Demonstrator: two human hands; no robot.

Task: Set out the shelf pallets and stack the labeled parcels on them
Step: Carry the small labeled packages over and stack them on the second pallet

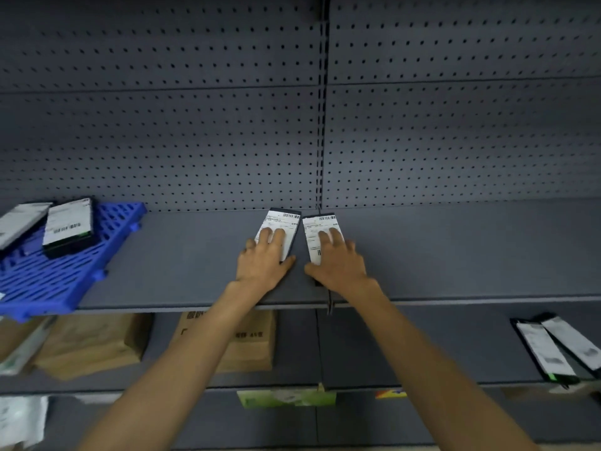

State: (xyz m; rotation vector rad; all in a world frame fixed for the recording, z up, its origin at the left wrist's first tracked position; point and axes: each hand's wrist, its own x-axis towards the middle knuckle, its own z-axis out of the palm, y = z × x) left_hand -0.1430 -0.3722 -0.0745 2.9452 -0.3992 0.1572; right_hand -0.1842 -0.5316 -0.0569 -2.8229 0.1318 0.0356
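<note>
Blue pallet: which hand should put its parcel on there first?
Left, I think. The left hand rests on the parcel nearer the blue pallet, which lies further left on the same shelf. The right hand would have to reach past it.

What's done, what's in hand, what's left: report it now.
Done: one blue pallet lies at the left end of the shelf with two labeled parcels on it. In hand: the left hand presses flat on the left parcel, the right hand on the right parcel, side by side on bare shelf, no pallet beneath. Left: both need a pallet, and two more parcels wait on the lower shelf at right.
</note>
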